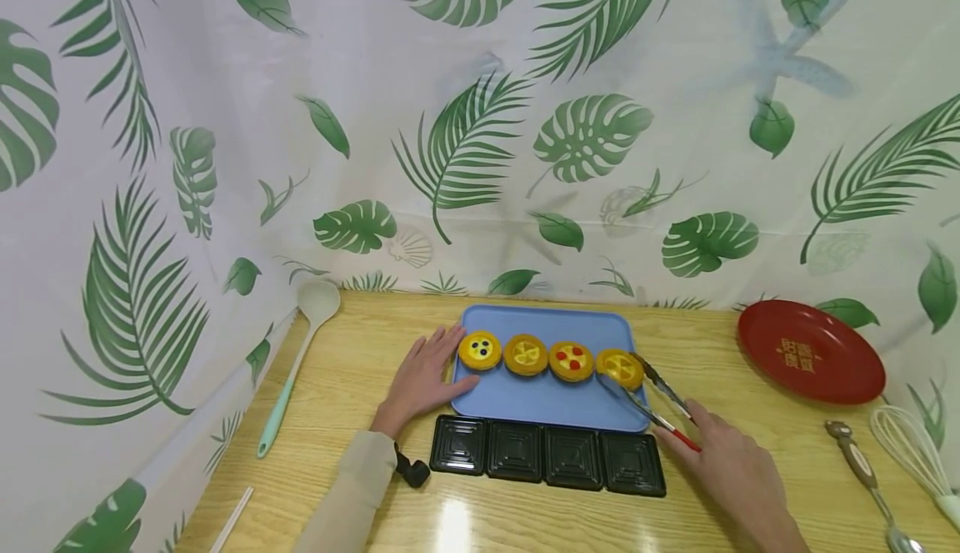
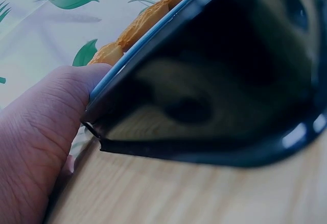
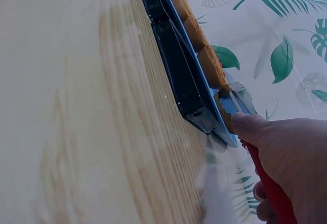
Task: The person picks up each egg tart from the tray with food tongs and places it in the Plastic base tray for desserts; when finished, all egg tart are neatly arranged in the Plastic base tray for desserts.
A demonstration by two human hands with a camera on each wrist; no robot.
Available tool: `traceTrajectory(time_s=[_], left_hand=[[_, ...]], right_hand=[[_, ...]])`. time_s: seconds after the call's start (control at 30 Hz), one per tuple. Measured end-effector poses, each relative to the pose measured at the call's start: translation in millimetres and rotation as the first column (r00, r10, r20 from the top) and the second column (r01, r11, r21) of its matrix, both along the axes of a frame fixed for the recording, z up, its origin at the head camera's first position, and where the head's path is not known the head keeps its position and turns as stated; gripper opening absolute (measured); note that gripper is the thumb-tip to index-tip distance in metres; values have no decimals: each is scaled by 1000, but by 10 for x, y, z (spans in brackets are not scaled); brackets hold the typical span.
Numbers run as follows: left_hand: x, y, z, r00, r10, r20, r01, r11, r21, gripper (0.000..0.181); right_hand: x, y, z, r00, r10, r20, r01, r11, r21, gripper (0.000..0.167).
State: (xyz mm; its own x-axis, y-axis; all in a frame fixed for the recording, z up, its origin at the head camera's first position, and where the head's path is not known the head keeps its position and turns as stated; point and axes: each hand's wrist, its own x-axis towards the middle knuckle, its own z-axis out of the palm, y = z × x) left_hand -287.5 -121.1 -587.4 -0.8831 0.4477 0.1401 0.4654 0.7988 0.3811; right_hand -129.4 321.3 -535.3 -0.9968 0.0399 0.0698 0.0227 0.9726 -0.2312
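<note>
On a blue tray (image 1: 525,399) several toy tarts stand in a row: one with dark berries (image 1: 480,351), a yellow-topped one (image 1: 526,355), one with red pieces (image 1: 572,361), and another yellow-topped tart (image 1: 620,368) at the right end. My right hand (image 1: 731,461) grips red-handled tongs (image 1: 686,439), whose tips lie on either side of the right-end tart. That tart appears in contact with the tray. My left hand (image 1: 426,374) rests at the tray's left edge, fingers extended along it and thumb over the front-left rim. Square black trays (image 1: 517,450) line the tray's front.
A red oval plate (image 1: 810,353) leans at the back right. A whisk (image 1: 911,453) and a spoon (image 1: 858,457) lie at the right. At the left are a green-handled ladle (image 1: 288,386) and a white stick (image 1: 232,520). A leaf-patterned curtain (image 1: 480,161) borders the wooden table (image 1: 420,520).
</note>
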Motion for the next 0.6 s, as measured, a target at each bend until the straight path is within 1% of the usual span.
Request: traceTrajectory(time_s=[0.1,0.23,0.33,0.6], left_hand=[[-5,-2,-4,1000,1,2,-1,1000,-2,96],[-10,-7,-5,1000,4,5,-4,1000,-11,96],[-11,-11,1,1000,4,7,-4,1000,-16,97],[-19,-8,-17,1000,8,7,-7,1000,-27,97]], right_hand=[[-1,1,1,1000,-6,7,6,1000,-1,90],[-13,-4,8,999,-18,30,18,1000,4,98],[-23,-12,6,999,-21,32,21,1000,1,101],[-47,-35,0,1000,-11,-2,11,1000,-2,93]])
